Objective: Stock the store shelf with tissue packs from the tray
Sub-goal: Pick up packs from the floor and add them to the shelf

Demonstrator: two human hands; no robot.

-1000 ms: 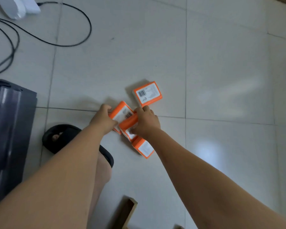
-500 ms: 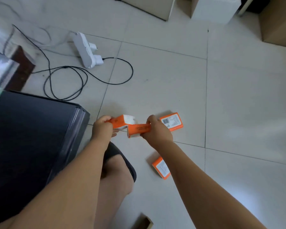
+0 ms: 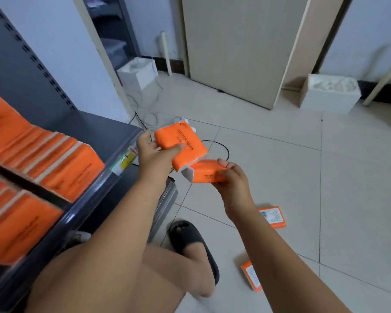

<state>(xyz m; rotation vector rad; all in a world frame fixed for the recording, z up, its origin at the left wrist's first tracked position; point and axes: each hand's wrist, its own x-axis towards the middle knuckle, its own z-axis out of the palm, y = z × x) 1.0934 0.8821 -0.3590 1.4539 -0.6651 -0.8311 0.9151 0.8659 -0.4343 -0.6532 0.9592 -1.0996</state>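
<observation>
Left hand (image 3: 154, 157) clamps one tissue pack (image 3: 183, 141), right hand (image 3: 234, 184) a second pack (image 3: 204, 171); two floor packs (image 3: 272, 216) (image 3: 251, 275) nearby.

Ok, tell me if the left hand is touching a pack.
Touching. The head view shows the left hand gripping the upper pack, thumb lying across its orange face.

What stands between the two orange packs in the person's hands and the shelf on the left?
Nothing visible does. The left hand holds the upper pack and the right hand holds the lower pack, both in open air just right of the shelf. Its bare right end, beside the stocked rows, lies open toward them.
</observation>
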